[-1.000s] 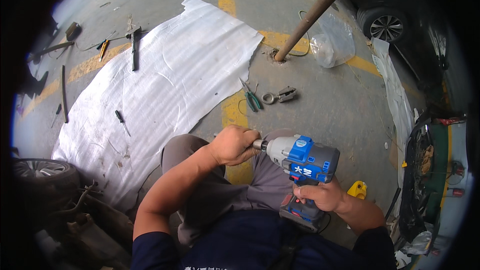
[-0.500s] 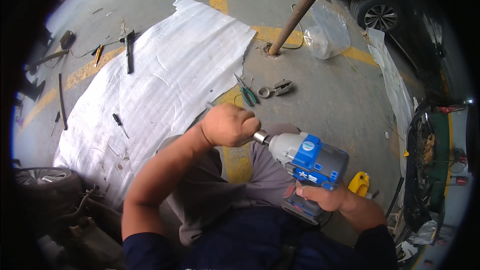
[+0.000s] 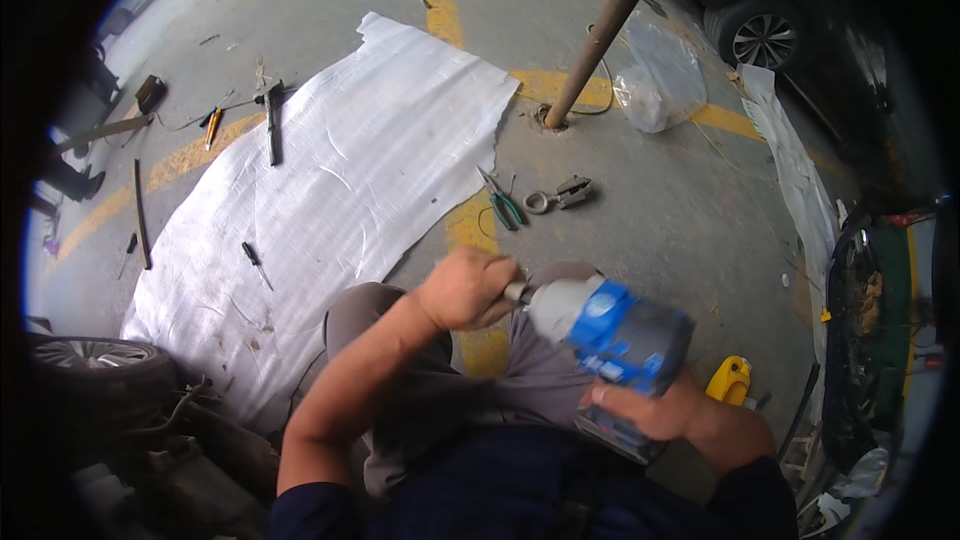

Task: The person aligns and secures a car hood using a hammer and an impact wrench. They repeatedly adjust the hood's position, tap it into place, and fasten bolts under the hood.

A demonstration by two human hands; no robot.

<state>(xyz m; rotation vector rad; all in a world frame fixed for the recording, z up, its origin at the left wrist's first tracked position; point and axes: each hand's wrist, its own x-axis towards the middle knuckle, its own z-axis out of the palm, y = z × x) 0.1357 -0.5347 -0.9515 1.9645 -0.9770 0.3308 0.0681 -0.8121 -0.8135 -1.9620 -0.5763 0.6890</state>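
My right hand (image 3: 655,408) is wrapped around the grip of a blue and grey cordless impact wrench (image 3: 615,335), held over my lap with its nose pointing left. The tool is smeared by motion. At its nose is a short metal socket (image 3: 517,291). My left hand (image 3: 470,290) is closed around the end of this socket, its back turned up. Whether anything else sits inside that fist is hidden. Ahead on the floor lie green-handled pliers (image 3: 503,202) and a metal clamp with a ring (image 3: 558,195).
A white foam sheet (image 3: 330,160) covers the floor at left, with a screwdriver (image 3: 256,265) on it. A rusty pole (image 3: 605,35) rises ahead beside a clear plastic bag (image 3: 660,85). A yellow tool (image 3: 729,380) lies at right; a wheel (image 3: 95,365) lies at left.
My left hand and the wrench have come slightly nearer to me, and the wrench has blurred. A grey tip that stuck out beyond my left fist no longer shows. The whole view has shifted a little.
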